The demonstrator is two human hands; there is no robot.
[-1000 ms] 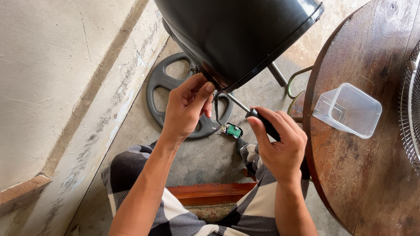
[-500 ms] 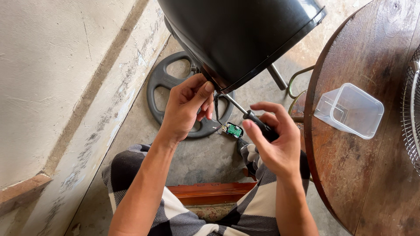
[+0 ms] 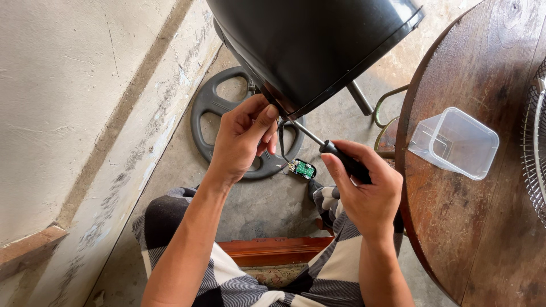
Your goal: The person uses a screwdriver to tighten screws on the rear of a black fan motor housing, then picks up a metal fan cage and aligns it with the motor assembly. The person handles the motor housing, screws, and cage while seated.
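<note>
Fingers (image 3: pixel 263 120) of the left hand (image 3: pixel 242 139): curled, tips pinched against the lower rim of the large black rounded plastic housing (image 3: pixel 307 45), beside thin dark wires; whether they grip a wire cannot be told.

Right hand (image 3: pixel 364 190): fingers wrapped shut around the black handle of one steel-shafted screwdriver (image 3: pixel 324 145), its tip at the housing's rim next to the left fingertips.

Housing: one, glossy, tilted, held above the concrete floor, filling the top of the view.

Small green circuit board (image 3: pixel 305 169): one, hanging on the wires just below the hands.

Black spoked round base (image 3: pixel 216 105): one, flat on the floor.

Clear square plastic container (image 3: pixel 455 142): one, on the round brown wooden table (image 3: pixel 489 239), right.
</note>
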